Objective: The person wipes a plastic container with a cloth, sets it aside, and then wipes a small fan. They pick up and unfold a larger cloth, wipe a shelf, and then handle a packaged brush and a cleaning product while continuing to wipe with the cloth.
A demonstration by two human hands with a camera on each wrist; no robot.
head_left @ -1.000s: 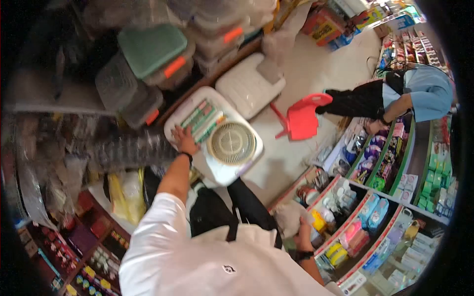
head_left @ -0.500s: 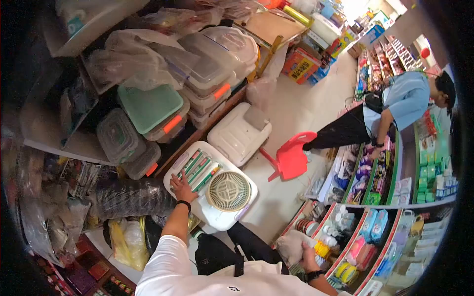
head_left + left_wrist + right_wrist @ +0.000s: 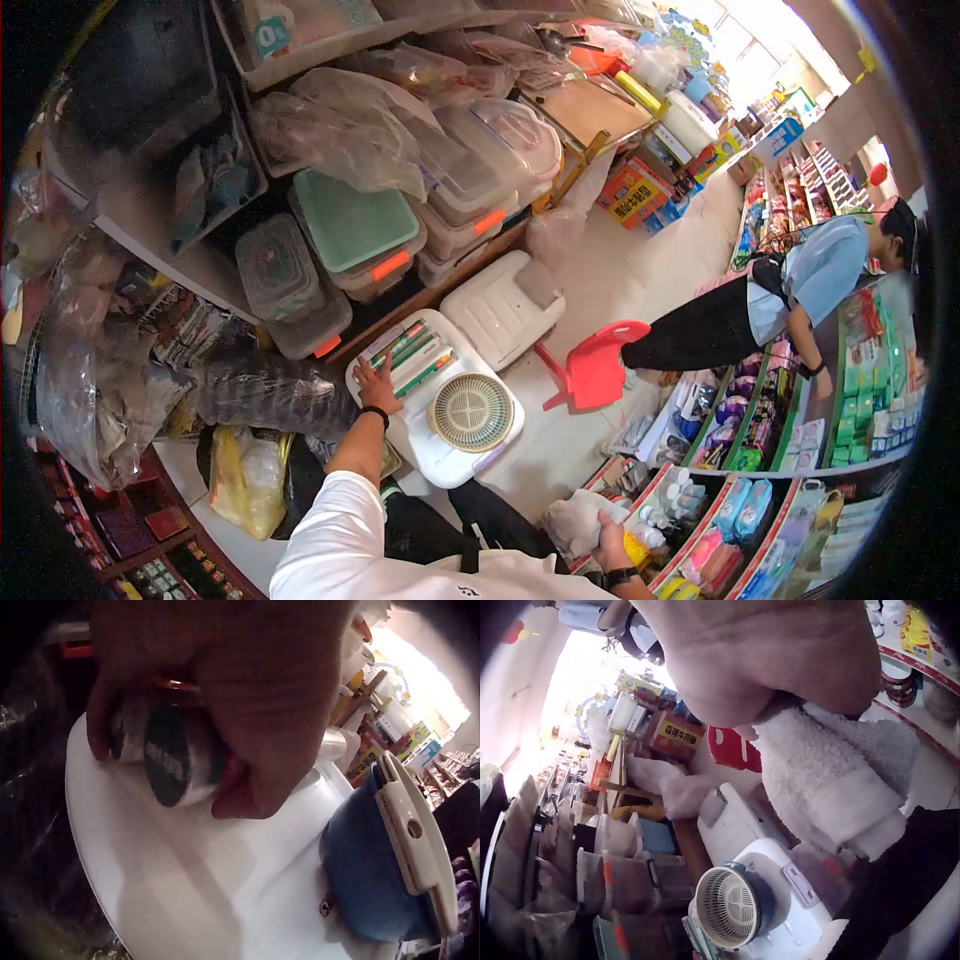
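Observation:
My left hand [image 3: 378, 388] is over the near-left end of several green-and-white rolls [image 3: 425, 368], which lie side by side on a white plastic box lid [image 3: 425, 460]. In the left wrist view, the thumb and fingers grip around a clear-wrapped roll with a green round end [image 3: 169, 761]. Beside the rolls stands a blue basin with a cream strainer basket [image 3: 470, 412] in it. My right hand [image 3: 610, 545] holds a bunched whitish fluffy cloth [image 3: 817, 780], low by the shelves; its fingertips are partly hidden behind the cloth.
A second white box [image 3: 502, 310] and a red plastic chair [image 3: 598, 368] stand beyond. Clear storage boxes with a green tray [image 3: 358, 222] are stacked at the left. A person in a blue shirt [image 3: 825, 270] leans at the right shelves. A yellow bag [image 3: 248, 485] lies at lower left.
The head view has shifted, bringing more of the back shelves into sight. The left hand stays at the rolls and the right keeps the cloth. The person in blue has moved an arm.

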